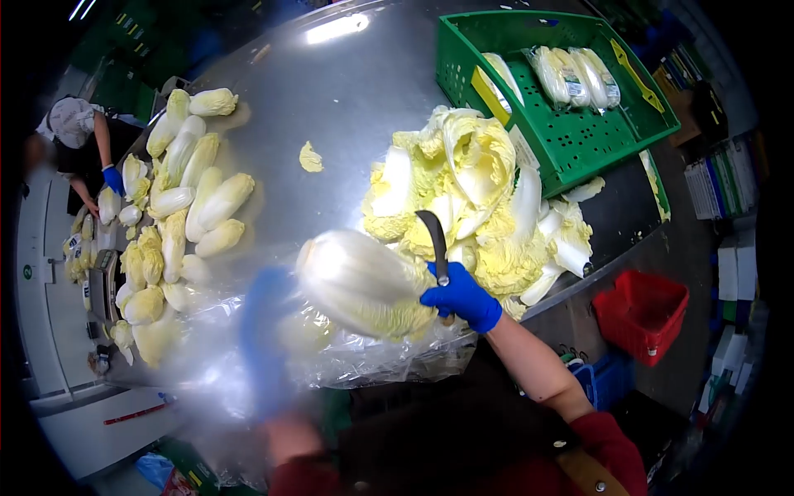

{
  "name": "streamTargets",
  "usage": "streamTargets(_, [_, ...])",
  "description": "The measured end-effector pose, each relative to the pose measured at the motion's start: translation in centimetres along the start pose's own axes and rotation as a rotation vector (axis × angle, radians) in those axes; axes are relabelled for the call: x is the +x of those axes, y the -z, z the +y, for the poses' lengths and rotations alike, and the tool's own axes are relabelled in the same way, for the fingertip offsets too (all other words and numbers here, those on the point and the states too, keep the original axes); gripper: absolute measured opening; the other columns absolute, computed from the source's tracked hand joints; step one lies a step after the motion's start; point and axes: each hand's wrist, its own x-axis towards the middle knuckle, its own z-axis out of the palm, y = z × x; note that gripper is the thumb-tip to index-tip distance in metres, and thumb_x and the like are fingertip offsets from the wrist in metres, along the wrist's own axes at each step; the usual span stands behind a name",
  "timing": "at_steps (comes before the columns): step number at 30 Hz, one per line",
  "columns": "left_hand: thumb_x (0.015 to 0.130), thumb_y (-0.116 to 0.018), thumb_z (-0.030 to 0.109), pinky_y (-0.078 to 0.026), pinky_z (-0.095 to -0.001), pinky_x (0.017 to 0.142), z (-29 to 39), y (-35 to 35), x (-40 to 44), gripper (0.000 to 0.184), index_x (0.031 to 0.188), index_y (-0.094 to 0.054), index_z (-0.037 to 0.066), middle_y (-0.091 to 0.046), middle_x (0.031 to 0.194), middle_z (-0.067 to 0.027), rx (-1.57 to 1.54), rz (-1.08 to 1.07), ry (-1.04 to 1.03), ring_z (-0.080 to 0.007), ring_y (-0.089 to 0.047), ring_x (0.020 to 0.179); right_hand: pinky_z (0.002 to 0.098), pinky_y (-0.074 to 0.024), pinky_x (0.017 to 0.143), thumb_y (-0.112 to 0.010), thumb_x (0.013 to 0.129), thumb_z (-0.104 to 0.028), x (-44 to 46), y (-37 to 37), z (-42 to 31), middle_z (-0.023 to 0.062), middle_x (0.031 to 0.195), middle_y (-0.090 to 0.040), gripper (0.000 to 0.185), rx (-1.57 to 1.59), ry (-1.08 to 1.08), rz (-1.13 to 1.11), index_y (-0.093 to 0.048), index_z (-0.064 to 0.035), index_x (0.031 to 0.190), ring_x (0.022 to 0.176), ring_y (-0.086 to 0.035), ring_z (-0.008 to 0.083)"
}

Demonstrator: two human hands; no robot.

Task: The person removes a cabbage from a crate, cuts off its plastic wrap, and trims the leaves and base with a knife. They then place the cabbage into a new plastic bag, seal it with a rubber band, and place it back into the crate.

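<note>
Across the table [281, 99]: grey metal top; cabbage rows [223, 198] by its left edge, green crate [595, 157] toward its far right corner.
Leaf heap [492, 240]: loose leaves, between crate and near edge.
Clear film [397, 364]: crumpled along the near edge.
Large cabbage [356, 281]: over the film, mid near edge; support beneath not discernible.
Left hand [266, 343]: blurred beside it; grip cannot be told.
Right hand [465, 298]: closed round the handle, apparently touching the cabbage's leafy end.
Curved knife [437, 236]: blade pointing toward the far edge; advisable to steady the cabbage left-handed, fingers clear of the blade.
</note>
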Motion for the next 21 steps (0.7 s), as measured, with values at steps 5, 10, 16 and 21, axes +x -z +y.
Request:
streamTargets(5, [0.056, -0.088, 0.033, -0.041, -0.0409, 0.103, 0.2, -8.1, 2.9, 0.1, 0.138, -0.041, -0.001, -0.053, 0.131, -0.0149, -0.106, -0.045, -0.045, -0.0269, -0.052, 0.121, 0.0209, -0.0424, 0.052, -0.078, 0.077, -0.016, -0.2, -0.1, -1.3, 0.0005, 0.09, -0.067, 0.055, -0.157, 0.149, 0.03, -0.059, -0.0056, 0.128, 0.057, -0.048, 0.0038])
streamTargets(10, [0.059, -0.086, 0.026, -0.042, -0.04, 0.101, -2.2, -10.4, 3.9, 0.085, 0.132, -0.048, 0.001, -0.056, 0.124, -0.013, 0.266, -0.103, -0.063, -0.0263, -0.055, 0.115, 0.027, -0.0491, 0.061, -0.078, 0.079, -0.024, -1.5, 3.4, -4.0, 0.005, 0.095, -0.072, 0.032, -0.466, 0.622, 0.447, -0.069, -0.0067, 0.104, 0.063, -0.06, 0.0111])
streamTargets(16, [0.061, -0.084, 0.019, -0.046, -0.0396, 0.097, -2.0, -11.7, 3.7, 0.077, 0.128, -0.05, 0.003, -0.058, 0.12, -0.0139, 0.487, -0.235, -0.079, -0.0256, -0.058, 0.111, 0.0355, -0.0486, 0.053, -0.065, 0.082, -0.051, -4.5, 2.2, -8.7, 0.008, 0.071, -0.061, 0.041, -1.409, 0.737, 0.223, -0.062, -0.0111, 0.075, 0.063, -0.064, 0.027])
streamTargets(21, [0.06, -0.085, 0.013, -0.049, -0.0383, 0.093, -1.4, -12.9, 3.1, 0.077, 0.128, -0.05, 0.003, -0.059, 0.117, -0.0139, 0.525, -0.246, -0.118, -0.025, -0.061, 0.106, 0.0372, -0.0453, 0.047, -0.063, 0.081, -0.056, -4.1, 2.5, -8.4, 0.0073, 0.06, -0.056, 0.047, -1.508, 0.793, 0.275, -0.058, -0.0121, 0.066, 0.053, -0.06, 0.0259])
